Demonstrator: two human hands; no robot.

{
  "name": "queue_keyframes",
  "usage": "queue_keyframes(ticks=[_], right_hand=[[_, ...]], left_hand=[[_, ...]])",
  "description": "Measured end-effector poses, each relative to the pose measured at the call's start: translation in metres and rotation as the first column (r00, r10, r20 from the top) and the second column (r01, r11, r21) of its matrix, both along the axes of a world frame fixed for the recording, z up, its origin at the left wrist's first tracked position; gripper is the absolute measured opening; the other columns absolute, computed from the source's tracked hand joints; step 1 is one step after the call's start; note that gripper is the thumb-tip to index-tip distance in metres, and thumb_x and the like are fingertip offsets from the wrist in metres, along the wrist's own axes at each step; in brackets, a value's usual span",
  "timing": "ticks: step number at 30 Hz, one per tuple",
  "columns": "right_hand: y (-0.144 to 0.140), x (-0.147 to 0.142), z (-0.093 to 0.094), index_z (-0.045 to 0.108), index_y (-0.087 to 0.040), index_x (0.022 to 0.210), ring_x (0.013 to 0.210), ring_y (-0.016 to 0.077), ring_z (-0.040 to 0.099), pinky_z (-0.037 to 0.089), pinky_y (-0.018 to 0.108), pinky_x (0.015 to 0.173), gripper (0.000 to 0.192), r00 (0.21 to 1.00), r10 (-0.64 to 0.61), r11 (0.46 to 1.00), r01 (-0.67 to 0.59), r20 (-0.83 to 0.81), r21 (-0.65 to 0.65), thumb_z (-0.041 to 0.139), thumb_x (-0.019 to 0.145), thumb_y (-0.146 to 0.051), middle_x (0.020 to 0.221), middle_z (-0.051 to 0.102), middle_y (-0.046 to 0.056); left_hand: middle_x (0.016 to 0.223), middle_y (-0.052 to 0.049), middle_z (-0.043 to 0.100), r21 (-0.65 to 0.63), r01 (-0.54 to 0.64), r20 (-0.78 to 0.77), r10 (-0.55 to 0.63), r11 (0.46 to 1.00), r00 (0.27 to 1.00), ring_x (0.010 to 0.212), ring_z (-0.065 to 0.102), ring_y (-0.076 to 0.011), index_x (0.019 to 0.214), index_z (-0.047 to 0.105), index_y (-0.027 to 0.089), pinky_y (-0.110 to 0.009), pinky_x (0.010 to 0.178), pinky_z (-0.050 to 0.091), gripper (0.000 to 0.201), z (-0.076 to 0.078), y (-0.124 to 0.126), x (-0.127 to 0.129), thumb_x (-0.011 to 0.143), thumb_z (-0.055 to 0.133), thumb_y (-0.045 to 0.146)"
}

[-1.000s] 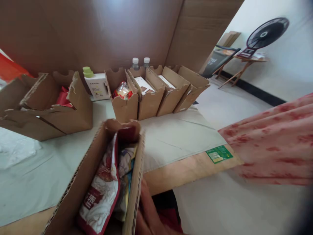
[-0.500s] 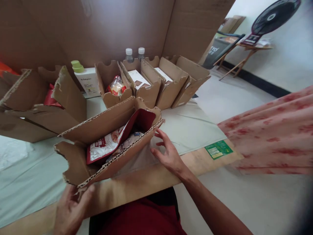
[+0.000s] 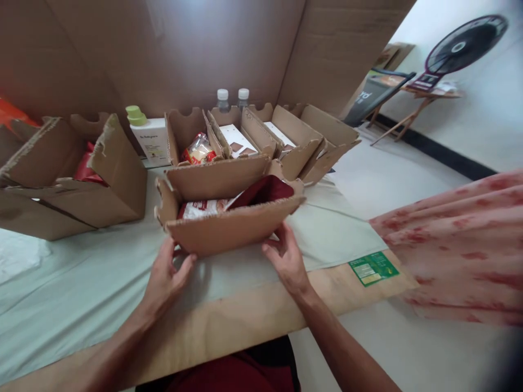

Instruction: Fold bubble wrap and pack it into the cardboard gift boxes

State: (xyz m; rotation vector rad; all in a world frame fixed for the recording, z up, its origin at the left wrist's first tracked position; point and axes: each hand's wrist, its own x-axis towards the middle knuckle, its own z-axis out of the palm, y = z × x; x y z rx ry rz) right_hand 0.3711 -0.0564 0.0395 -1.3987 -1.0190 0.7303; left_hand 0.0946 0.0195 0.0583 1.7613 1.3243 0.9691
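- Landmark = cardboard tray w/ scalloped ends, standing flat on the pale green table cover, mid-table, long side facing the person.
- Far left of tray: big torn carton, flaps ragged, smth red inside. Well apart from tray.
- Behind-left of tray: white bottle w/ green cap, against the cardboard back wall.
- Left hand: at tray's near-left bottom corner, fingers spread & curled up, tips touching the front wall. Not clamping anything, more steadying.
- Change: 1 s ago tray was up close to the camera, end-on; 0.5 s ago tilted, held diagonal above the table edge; now level & square on the cover, pushed further in. Reads as set down, hands only nudging/aligning.
- In tray: red-and-white snack pouch lying low at left; dark red pouch sticking up at right. Contents look unspilled vs. before.
- Right hand: at near-right bottom edge, fingers open, tips on the front wall, thumb out. Earlier it was hovering open just beside the tray.
- Right behind tray: row of four similar trays, one w/ a clear snack bag; two clear bottles behind those.
- Right-front of tray: green label on bare wood table edge.
- Far right: pink patterned fabric; standing fan in backgrnd.
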Motion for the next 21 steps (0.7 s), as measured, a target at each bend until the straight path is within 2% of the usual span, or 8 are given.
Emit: queue_keyframes(ticks=[4, 8, 10, 11, 13, 16, 18, 21], right_hand=[[0.005, 0.003, -0.007, 0.046, -0.020, 0.156, 0.142, 0.0319, 0.060, 0.058, 0.050, 0.112, 0.068, 0.998, -0.015, 0.999, 0.016, 0.059, -0.030, 0.067, 0.097, -0.046, 0.156, 0.057, 0.020], [-0.029, 0.004, -0.019, 0.047, -0.020, 0.155, 0.135, 0.0319, 0.067, 0.059, 0.051, 0.111, 0.058, 0.994, -0.037, 0.995, 0.046, 0.102, -0.087, 0.058, 0.104, -0.046, 0.156, 0.057, 0.022], [-0.043, 0.007, -0.025, 0.053, -0.020, 0.152, 0.131, 0.0323, 0.069, 0.058, 0.054, 0.111, 0.056, 0.957, -0.042, 0.994, 0.069, 0.289, -0.085, 0.060, 0.103, -0.046, 0.154, 0.060, 0.021], [-0.045, 0.008, -0.028, 0.059, -0.020, 0.147, 0.130, 0.0332, 0.069, 0.057, 0.057, 0.112, 0.052, 0.901, -0.020, 0.996, 0.054, 0.434, -0.065, 0.060, 0.102, -0.047, 0.151, 0.063, 0.020], [-0.043, 0.010, -0.034, 0.070, -0.020, 0.134, 0.133, 0.0356, 0.065, 0.053, 0.061, 0.114, 0.043, 0.701, 0.049, 0.999, -0.046, 0.712, -0.024, 0.056, 0.103, -0.048, 0.145, 0.067, 0.018], [-0.039, 0.006, -0.037, 0.073, -0.020, 0.127, 0.128, 0.0370, 0.067, 0.055, 0.060, 0.105, 0.041, 0.427, 0.102, 0.978, -0.207, 0.899, -0.013, 0.047, 0.106, -0.044, 0.138, 0.072, 0.017], [-0.045, 0.006, -0.034, 0.071, -0.018, 0.129, 0.123, 0.0363, 0.070, 0.058, 0.056, 0.098, 0.041, 0.335, 0.085, 0.968, -0.249, 0.938, 0.002, 0.045, 0.107, -0.041, 0.137, 0.072, 0.018], [-0.068, 0.017, -0.033, 0.070, -0.020, 0.133, 0.118, 0.0358, 0.073, 0.061, 0.052, 0.091, 0.039, 0.274, 0.080, 0.952, -0.307, 0.958, 0.008, 0.050, 0.105, -0.040, 0.135, 0.074, 0.016]], left_hand=[[0.132, -0.018, 0.069, 0.027, -0.022, -0.078, 0.024, 0.999, 0.997, 0.112, 0.072, -0.0297, 0.142, 0.055, 0.020, -0.043, 0.087, 0.063, 0.050, -0.005, 0.019, -0.002, 0.096, 0.057, 0.038], [0.146, -0.019, 0.066, 0.093, 0.005, -0.194, 0.013, 0.996, 0.981, 0.132, 0.065, -0.0370, 0.147, 0.056, 0.020, -0.060, 0.111, 0.054, 0.055, -0.024, -0.026, -0.022, 0.093, 0.059, 0.033], [0.150, -0.015, 0.065, 0.130, 0.065, -0.265, -0.028, 0.989, 0.964, 0.144, 0.056, -0.0379, 0.139, 0.066, 0.022, -0.061, 0.123, 0.042, 0.050, -0.028, -0.055, -0.029, 0.089, 0.062, 0.029], [0.154, -0.013, 0.063, 0.155, 0.125, -0.336, -0.067, 0.980, 0.939, 0.149, 0.052, -0.0371, 0.138, 0.068, 0.023, -0.061, 0.127, 0.037, 0.049, -0.029, -0.067, -0.031, 0.089, 0.062, 0.027], [0.163, -0.011, 0.055, 0.180, 0.264, -0.515, -0.138, 0.948, 0.846, 0.156, 0.044, -0.0343, 0.145, 0.064, 0.024, -0.059, 0.131, 0.031, 0.051, -0.028, -0.083, -0.036, 0.094, 0.059, 0.025], [0.171, -0.010, 0.043, 0.147, 0.371, -0.687, -0.175, 0.917, 0.705, 0.162, 0.034, -0.0320, 0.158, 0.050, 0.023, -0.056, 0.133, 0.027, 0.057, -0.025, -0.096, -0.043, 0.102, 0.055, 0.029], [0.174, -0.011, 0.038, 0.114, 0.387, -0.707, -0.199, 0.915, 0.679, 0.164, 0.030, -0.0349, 0.161, 0.045, 0.023, -0.061, 0.133, 0.025, 0.059, -0.023, -0.106, -0.046, 0.104, 0.055, 0.035], [0.174, -0.013, 0.037, 0.067, 0.423, -0.668, -0.274, 0.904, 0.692, 0.163, 0.029, -0.0417, 0.163, 0.043, 0.022, -0.073, 0.130, 0.024, 0.065, -0.011, -0.125, -0.053, 0.103, 0.057, 0.043]])
